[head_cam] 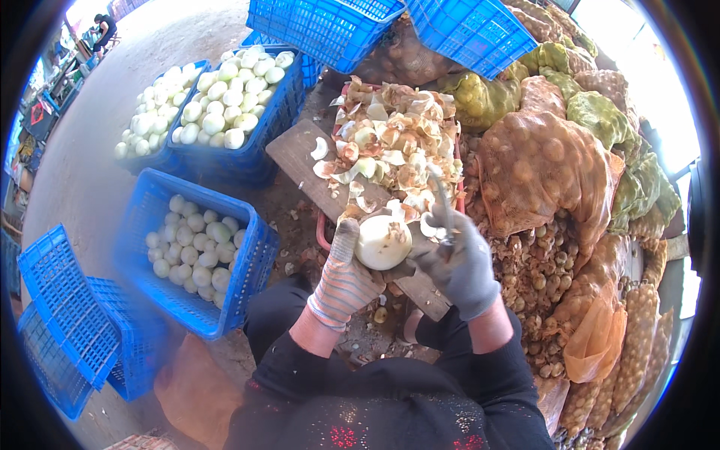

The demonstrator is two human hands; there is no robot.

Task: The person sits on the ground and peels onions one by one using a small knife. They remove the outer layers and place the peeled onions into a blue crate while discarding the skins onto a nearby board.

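My left hand [347,275], in a striped knit work glove, grips a mostly peeled onion [383,242] over a wooden board [309,163]. A knife [444,205] is in my right hand [464,267], which wears a grey glove; its curved blade points up and away from me. The fingers of my right hand are close to the onion's right side; whether they touch it cannot be told. Beyond both hands, dry onion skins [394,135] heap over a red crate [322,230] and spill onto the board.
Blue crates of peeled onions [194,242] stand at the left, with more filled ones [236,101] behind. Empty blue crates [73,315] lie lower left; others [326,28] are at the top. Mesh sacks of onions [534,163] and loose onions [540,281] crowd the right. A person [104,34] is far off.
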